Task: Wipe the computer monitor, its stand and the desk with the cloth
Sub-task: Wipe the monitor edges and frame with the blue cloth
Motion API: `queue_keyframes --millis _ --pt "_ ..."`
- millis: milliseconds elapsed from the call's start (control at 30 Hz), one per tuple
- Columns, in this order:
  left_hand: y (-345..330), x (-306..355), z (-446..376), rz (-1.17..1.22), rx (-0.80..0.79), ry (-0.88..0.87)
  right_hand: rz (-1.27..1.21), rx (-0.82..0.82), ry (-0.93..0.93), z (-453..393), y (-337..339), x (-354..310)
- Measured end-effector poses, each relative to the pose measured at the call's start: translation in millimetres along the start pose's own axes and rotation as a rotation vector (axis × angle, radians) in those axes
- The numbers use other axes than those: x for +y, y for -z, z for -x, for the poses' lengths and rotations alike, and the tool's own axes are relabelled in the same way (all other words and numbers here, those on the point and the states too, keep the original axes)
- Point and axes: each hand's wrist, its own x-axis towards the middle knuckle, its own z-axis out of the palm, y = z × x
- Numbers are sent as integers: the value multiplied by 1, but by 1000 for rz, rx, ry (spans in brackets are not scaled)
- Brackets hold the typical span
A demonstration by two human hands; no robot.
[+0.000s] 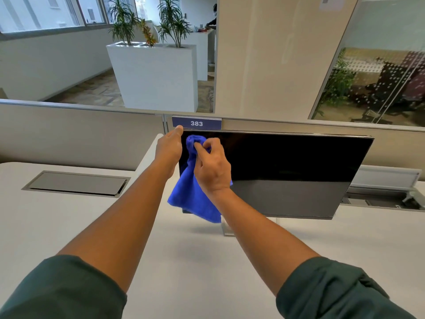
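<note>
- Gripping the top-left corner of the monitor [287, 171], the left hand [169, 149] has its thumb up on the top edge and the rest of the fingers wrapped behind the side, out of sight.
- Off to the far left there's a closed grey cable hatch [77, 183] set flush into the white desk [69, 226].
- Right beside the left hand, the right hand [212, 166] has the blue cloth [192, 196] bunched up in curled fingers and pushed against the upper-left bit of the dark screen; the loose end of the cloth hangs down past the monitor's bottom edge.
- Just above both hands, a little blue tag reading 383 [196, 123] is clipped on the partition [80, 137] behind the desk.
- Monitor itself is switched off, tilted a bit, and sits toward the right half of the desk.
- Only a sliver of its stand [227, 227] peeks out under the cloth, touching the desk.
- Both forearms are bare, with dark green sleeves [333, 293] pushed up.
- Way back: a white planter [158, 77] with plants, and a glass wall on the right.
</note>
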Motion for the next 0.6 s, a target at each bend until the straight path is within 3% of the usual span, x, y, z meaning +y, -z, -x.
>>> queue_keyframes --millis 100,300,433,600 --pt "2 3 1 21 -16 48 -141 42 -96 -25 10 -4" --pt "9 9 7 6 -74 109 -5 134 -29 -36 19 2" --pt "9 9 9 9 -78 112 134 58 13 -35 10 -9" --pt "9 7 7 26 -90 103 211 -149 62 -44 -1 -34"
